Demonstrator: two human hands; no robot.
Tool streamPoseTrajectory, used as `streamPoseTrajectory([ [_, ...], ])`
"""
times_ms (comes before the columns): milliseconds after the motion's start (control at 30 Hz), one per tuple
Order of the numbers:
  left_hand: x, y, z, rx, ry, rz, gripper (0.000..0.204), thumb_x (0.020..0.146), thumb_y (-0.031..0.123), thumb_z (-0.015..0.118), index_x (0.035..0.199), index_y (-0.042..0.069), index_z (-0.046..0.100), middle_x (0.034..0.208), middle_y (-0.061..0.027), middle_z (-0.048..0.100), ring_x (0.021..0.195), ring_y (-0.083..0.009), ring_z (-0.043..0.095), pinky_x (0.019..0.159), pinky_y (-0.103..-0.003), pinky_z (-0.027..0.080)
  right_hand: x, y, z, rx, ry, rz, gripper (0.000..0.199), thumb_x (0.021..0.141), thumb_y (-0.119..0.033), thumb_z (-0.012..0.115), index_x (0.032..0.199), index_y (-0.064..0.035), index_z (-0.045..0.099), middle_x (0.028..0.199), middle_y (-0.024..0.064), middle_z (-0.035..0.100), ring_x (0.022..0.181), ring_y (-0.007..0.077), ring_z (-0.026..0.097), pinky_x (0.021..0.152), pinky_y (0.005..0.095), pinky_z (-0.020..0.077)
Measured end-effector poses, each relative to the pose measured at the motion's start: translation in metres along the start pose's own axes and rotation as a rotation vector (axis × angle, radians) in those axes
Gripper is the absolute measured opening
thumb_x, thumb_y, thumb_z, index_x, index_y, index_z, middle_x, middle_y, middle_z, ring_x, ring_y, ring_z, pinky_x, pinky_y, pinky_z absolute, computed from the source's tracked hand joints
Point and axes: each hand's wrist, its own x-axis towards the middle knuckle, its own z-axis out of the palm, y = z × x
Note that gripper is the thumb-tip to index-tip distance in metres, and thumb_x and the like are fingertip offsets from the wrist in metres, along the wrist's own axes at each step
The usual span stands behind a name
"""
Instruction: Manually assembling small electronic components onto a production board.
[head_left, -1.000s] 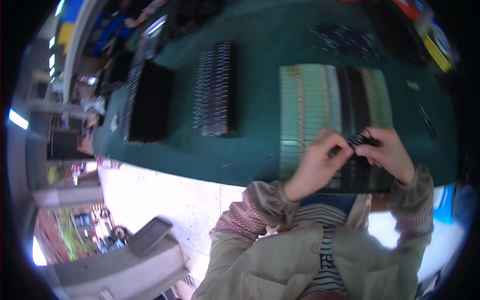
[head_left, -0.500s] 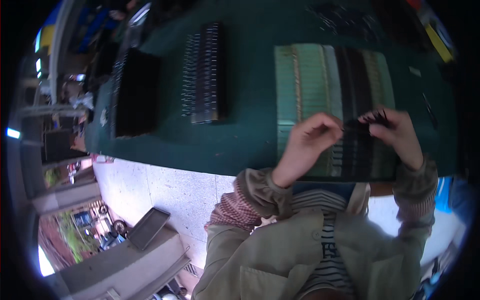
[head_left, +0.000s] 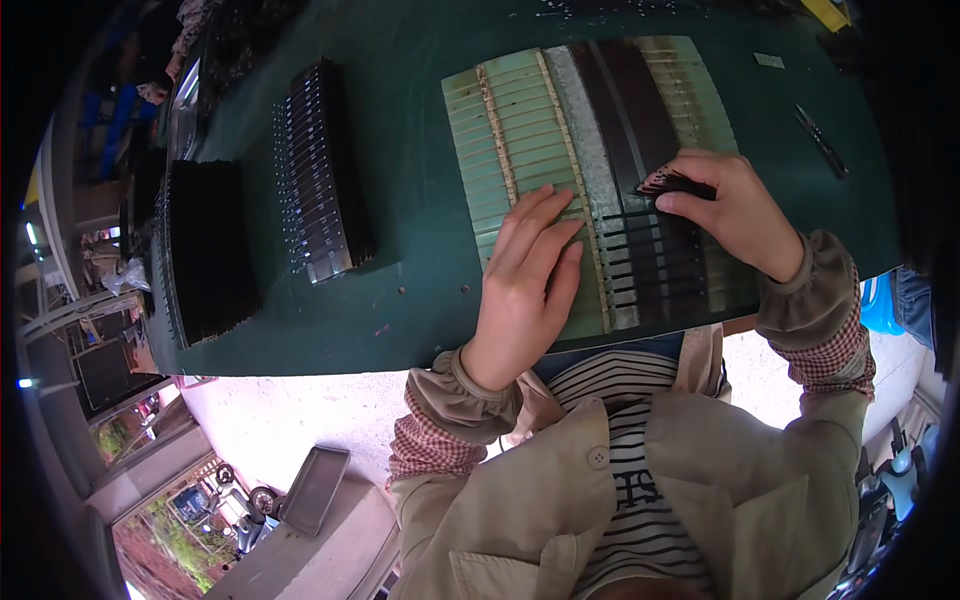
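Note:
On the table before me lies a grooved green board with a grey metal strip and wide dark bands running along it. My left hand rests on its left-centre part, fingers stretched out and holding nothing. Over the dark bands, my right hand pinches a bunch of thin black strips fanned between thumb and fingers. Below that bunch, several similar thin black pieces lie crosswise in the board's grooves near its front edge.
Left of the board stands a long dark block with rows of shiny tips. Farther left is a larger black stack. At the right lie a dark pen-like tool and a small pale tag. All rest on the green table.
My left hand has parted from my right hand and moved left, its fingers now spread on the board. My right hand still holds the black strips. The whole view has shifted.

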Motion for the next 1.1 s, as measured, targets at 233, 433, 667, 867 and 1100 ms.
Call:
streamPoseTrajectory([
  [233,0.001,-0.002,-0.002,0.001,-0.010,0.001,0.019,0.079,-0.003,0.057,0.098,-0.002,0.060,0.115,-0.0140,0.057,0.114,-0.0331,0.050,0.094,-0.039,0.040,0.001,0.001,0.000,-0.034,0.000,-0.003,0.019,0.076,-0.003,0.064,0.094,0.0039,0.062,0.084,0.0113,0.061,0.076,0.0192,0.060,0.070,0.0271,0.0465],
  [433,0.004,0.002,0.002,0.048,-0.041,0.032,0.026,0.078,-0.001,0.059,0.105,0.000,0.060,0.119,-0.0149,0.054,0.116,-0.0337,0.047,0.096,-0.040,0.039,0.002,0.002,0.005,-0.099,0.042,-0.053,0.019,0.076,-0.004,0.064,0.094,0.0021,0.062,0.083,0.0121,0.060,0.075,0.0223,0.060,0.069,0.0285,0.0467],
  [667,0.004,0.008,0.005,0.265,-0.140,0.119,0.032,0.079,0.005,0.061,0.111,0.001,0.058,0.126,-0.0162,0.050,0.118,-0.0342,0.044,0.100,-0.042,0.034,-0.005,-0.001,0.007,-0.271,0.124,-0.053,0.017,0.076,-0.007,0.065,0.090,0.0011,0.061,0.083,0.0120,0.057,0.072,0.0252,0.059,0.065,0.0313,0.0454],
  [867,0.015,0.003,0.003,-0.198,-0.051,-0.067,0.024,0.082,0.005,0.061,0.106,0.000,0.058,0.116,-0.0128,0.056,0.113,-0.0265,0.048,0.098,-0.036,0.035,0.005,-0.001,-0.019,0.102,0.073,-0.086,0.013,0.076,-0.004,0.066,0.084,0.0046,0.059,0.080,0.0060,0.054,0.075,0.0162,0.056,0.066,0.0265,0.0434],
  [1100,0.023,0.003,0.015,-0.576,-0.079,-0.278,0.011,0.085,0.001,0.059,0.096,0.000,0.057,0.103,-0.0069,0.059,0.107,-0.0167,0.051,0.092,-0.029,0.038,0.009,-0.018,-0.012,0.271,-0.200,0.055,0.014,0.078,-0.003,0.065,0.089,0.0050,0.062,0.080,0.0031,0.056,0.077,0.0094,0.057,0.070,0.0231,0.0440],
])
